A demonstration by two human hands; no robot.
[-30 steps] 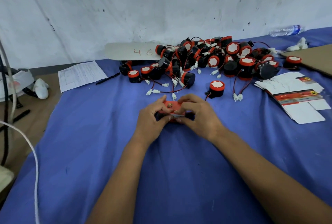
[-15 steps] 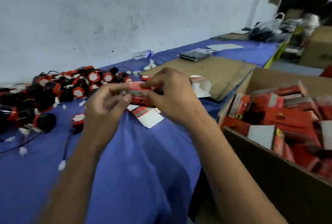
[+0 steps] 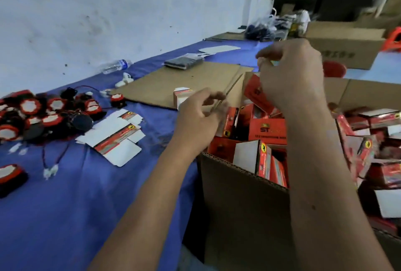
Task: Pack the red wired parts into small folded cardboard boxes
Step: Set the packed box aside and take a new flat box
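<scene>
Since the frame half a second earlier, both hands have let go of the small red box they held together, and the view has swung right to take in more of the open carton

Far left: a pile of red wired parts lies on the blue table cloth, with one separate part at the left edge and a loose white connector just beside it. Right of the pile lie flat unfolded box blanks, white with a red band.

Centre: the left hand hovers over the near corner of the carton, fingers loosely curled, holding nothing. Behind it a flat cardboard sheet rests on the cloth, with a clear plastic bottle at the upper left beside the wall.

Right: the right hand is raised above the large cardboard carton, fingers bent and spread, with nothing visibly held. The carton is filled with packed red boxes, lying at mixed angles. A tilted red box sits directly under the right hand; whether they touch cannot be told
</scene>
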